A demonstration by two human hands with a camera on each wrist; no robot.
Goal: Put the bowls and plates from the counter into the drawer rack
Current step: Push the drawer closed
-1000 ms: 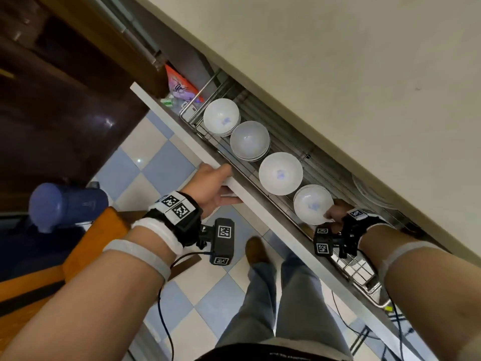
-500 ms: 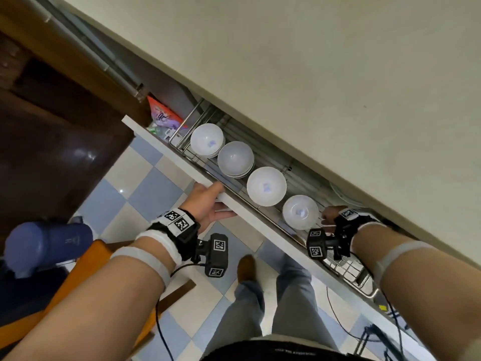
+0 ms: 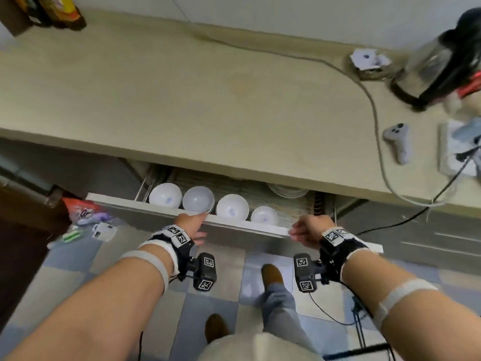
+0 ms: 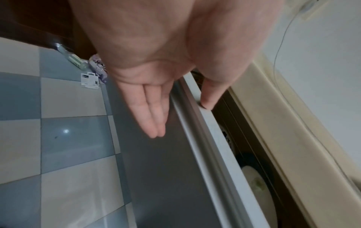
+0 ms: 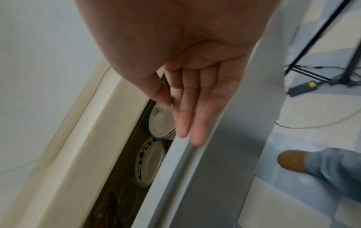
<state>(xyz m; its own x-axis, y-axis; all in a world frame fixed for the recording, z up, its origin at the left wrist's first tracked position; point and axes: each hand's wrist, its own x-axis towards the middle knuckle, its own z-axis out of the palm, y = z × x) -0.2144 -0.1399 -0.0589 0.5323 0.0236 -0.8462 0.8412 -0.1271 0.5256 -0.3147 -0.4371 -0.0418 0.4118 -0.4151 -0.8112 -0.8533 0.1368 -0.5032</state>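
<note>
Several white bowls point(image 3: 232, 207) stand in a row in the wire rack of the drawer point(image 3: 234, 225), which is partly open under the beige counter point(image 3: 208, 100). Stacked plates point(image 3: 286, 190) sit deeper in, half hidden by the counter's edge; they also show as plates point(image 5: 160, 121) in the right wrist view. My left hand point(image 3: 195, 225) presses straight fingers point(image 4: 154, 117) flat on the grey drawer front point(image 4: 166, 169), with its thumb over the white top edge. My right hand point(image 3: 302, 229) lies with straight fingers point(image 5: 193, 123) along that same edge, holding nothing.
On the counter at the right are a kettle point(image 3: 437, 61), a grey controller point(image 3: 398, 144), a power strip point(image 3: 458, 152) and a long cable point(image 3: 374, 121). Bottles point(image 3: 59, 11) stand at the far left. A snack packet point(image 3: 80, 209) lies on the tiled floor beside the drawer.
My right hand has left the rightmost bowl and come to the drawer's front edge. The drawer has slid further in. The head view has swung up onto the counter.
</note>
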